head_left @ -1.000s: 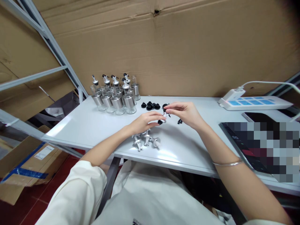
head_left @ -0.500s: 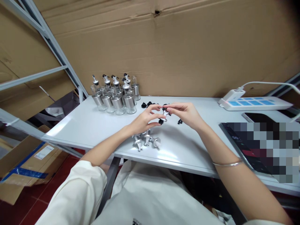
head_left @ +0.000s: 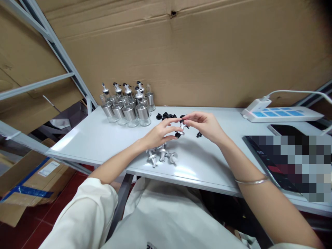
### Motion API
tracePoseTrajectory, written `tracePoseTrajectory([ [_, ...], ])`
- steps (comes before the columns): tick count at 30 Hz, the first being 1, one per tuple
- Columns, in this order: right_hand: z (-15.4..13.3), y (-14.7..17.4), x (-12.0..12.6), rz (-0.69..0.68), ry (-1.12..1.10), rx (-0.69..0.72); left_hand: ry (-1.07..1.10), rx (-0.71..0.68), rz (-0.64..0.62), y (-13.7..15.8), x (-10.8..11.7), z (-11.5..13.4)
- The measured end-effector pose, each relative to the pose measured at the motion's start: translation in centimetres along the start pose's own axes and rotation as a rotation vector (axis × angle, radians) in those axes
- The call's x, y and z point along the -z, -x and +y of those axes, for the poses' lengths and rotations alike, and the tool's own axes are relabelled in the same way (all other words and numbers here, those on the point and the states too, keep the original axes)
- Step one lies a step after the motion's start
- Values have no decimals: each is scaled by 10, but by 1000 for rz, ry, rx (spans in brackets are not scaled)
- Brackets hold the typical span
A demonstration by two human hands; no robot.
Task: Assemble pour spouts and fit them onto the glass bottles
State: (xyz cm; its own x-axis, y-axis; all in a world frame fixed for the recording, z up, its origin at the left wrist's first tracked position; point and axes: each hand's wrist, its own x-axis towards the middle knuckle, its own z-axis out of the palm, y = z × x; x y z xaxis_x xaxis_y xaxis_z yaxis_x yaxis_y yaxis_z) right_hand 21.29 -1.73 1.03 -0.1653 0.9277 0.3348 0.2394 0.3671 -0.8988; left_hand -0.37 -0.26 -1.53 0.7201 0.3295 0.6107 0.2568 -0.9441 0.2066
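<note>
My left hand (head_left: pixel 159 133) grips a silver pour spout (head_left: pixel 182 128) above the table, its black ribbed stopper pointing down by the thumb. At the spout's upper end, my right hand (head_left: pixel 203 125) pinches a small black flip cap (head_left: pixel 183 118) between thumb and forefinger; fingers partly hide it. Below my left hand lie several loose silver spouts (head_left: pixel 163 154) without black parts. Behind my hands is a cluster of black stoppers (head_left: pixel 168 116). A few small black pieces (head_left: pixel 199 134) rest under my right hand.
Glass bottles with steel sleeves (head_left: pixel 129 112) stand at the back left, several topped with spouts. A white power strip (head_left: pixel 282 114) with a plugged-in cable, a phone (head_left: pixel 282 130) and a dark tablet-like device (head_left: pixel 269 166) occupy the right side. A cardboard wall (head_left: pixel 197 62) rises behind the table.
My right hand's fingers have shifted slightly at the spout's top, showing more of the black cap. My left hand keeps its hold almost unmoved.
</note>
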Motion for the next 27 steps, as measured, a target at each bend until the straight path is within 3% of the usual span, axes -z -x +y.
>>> tracePoseTrajectory([
  [13,-4,0,-1,24,-104,-1,-39,-9,39,-2,1,2],
  [17,-4,-2,0,29,-263,-97,-46,-17,100,-2,1,2],
  [22,0,-1,4,-168,-532,-324,-70,-51,203,-3,1,3],
  [27,1,1,2,-337,-744,-381,-73,-72,277,-4,0,6],
])
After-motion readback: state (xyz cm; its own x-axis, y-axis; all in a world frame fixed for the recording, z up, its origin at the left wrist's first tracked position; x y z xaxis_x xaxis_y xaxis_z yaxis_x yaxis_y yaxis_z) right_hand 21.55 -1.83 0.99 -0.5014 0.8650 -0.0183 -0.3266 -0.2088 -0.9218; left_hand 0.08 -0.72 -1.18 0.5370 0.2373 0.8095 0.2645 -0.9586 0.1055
